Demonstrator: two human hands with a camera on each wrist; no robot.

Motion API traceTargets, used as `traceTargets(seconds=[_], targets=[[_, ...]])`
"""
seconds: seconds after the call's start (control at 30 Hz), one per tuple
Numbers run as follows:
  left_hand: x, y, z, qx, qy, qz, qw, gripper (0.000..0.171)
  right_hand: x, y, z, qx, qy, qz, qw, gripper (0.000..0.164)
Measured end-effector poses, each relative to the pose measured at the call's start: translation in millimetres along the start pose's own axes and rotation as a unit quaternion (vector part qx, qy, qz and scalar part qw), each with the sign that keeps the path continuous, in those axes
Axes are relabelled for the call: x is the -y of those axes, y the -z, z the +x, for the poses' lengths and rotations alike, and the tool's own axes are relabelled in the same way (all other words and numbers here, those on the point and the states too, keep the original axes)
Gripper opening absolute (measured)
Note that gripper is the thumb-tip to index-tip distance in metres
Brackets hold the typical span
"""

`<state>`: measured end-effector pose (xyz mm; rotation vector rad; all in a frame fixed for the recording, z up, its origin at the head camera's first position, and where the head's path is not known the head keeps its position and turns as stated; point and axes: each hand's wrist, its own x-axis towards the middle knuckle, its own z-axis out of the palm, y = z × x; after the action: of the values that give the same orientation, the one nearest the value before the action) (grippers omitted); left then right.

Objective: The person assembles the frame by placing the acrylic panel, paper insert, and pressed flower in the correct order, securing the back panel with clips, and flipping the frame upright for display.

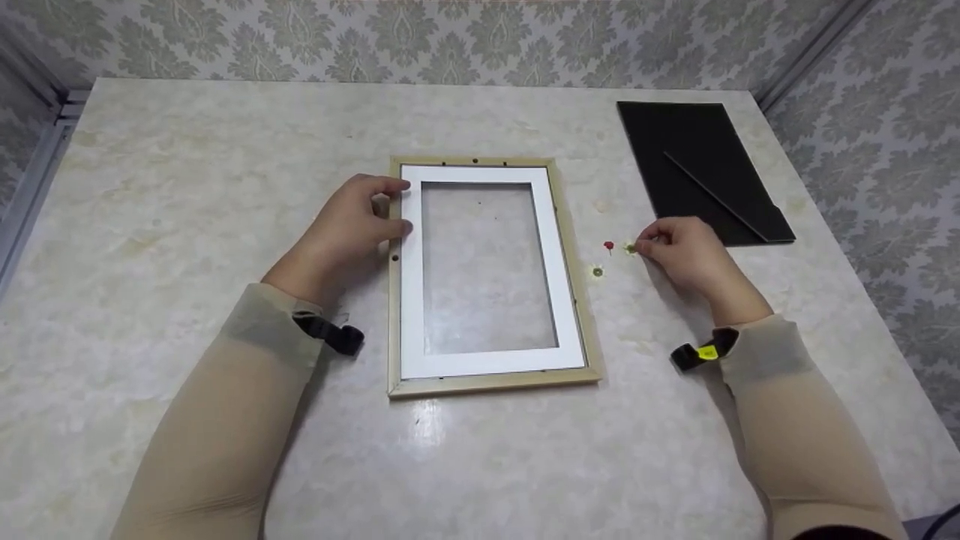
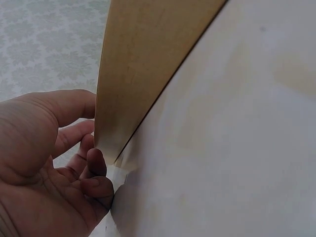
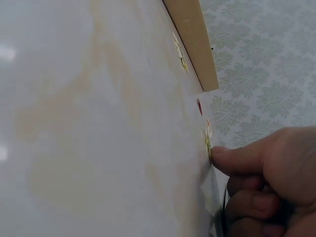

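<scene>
A pale wooden picture frame (image 1: 487, 385) lies at mid-table, a white mat (image 1: 487, 362) with a rectangular opening set inside it. At its left edge, my left hand (image 1: 349, 221) rests its thumb and index fingertip on the mat's border. The left wrist view shows that hand's other fingers bent beside the frame's outer side (image 2: 143, 59). On the right, my right hand (image 1: 694, 251) pinches a small pale dried flower (image 1: 629, 248) at the tabletop. Near it lie a tiny red flower (image 1: 608, 246) and another pale flower with a greenish centre (image 1: 597, 271).
A black backing board (image 1: 690, 142) lies at the back right, a thin dark strut (image 1: 716, 196) slanting across it. The marbled table (image 1: 187, 150) meets patterned wallpaper (image 1: 420, 41) at the back. One faint pale piece (image 1: 598, 206) lies right of the frame.
</scene>
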<state>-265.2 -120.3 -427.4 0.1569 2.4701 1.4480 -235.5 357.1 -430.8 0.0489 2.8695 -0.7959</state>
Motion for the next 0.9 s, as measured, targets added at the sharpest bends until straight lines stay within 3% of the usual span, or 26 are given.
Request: traceTargets(seconds=[0.27, 0.53, 0.9], targets=[[-0.6, 1.4, -1.1, 0.005, 0.002, 0.005, 1.0000, 0.064, 2.4, 2.9, -3.6, 0.027, -0.001, 0.002, 1.000, 0.023], [-0.9, 1.9, -2.6, 0.007, 0.005, 0.002, 1.0000, 0.063, 0.5, 6.0, -6.7, -0.001, -0.004, 0.017, 1.000, 0.024], [-0.1, 1.4, -0.1, 0.003, -0.001, 0.016, 0.9999, 0.062, -0.4, 0.1, -5.1, 0.014, 0.014, -0.009, 1.000, 0.021]])
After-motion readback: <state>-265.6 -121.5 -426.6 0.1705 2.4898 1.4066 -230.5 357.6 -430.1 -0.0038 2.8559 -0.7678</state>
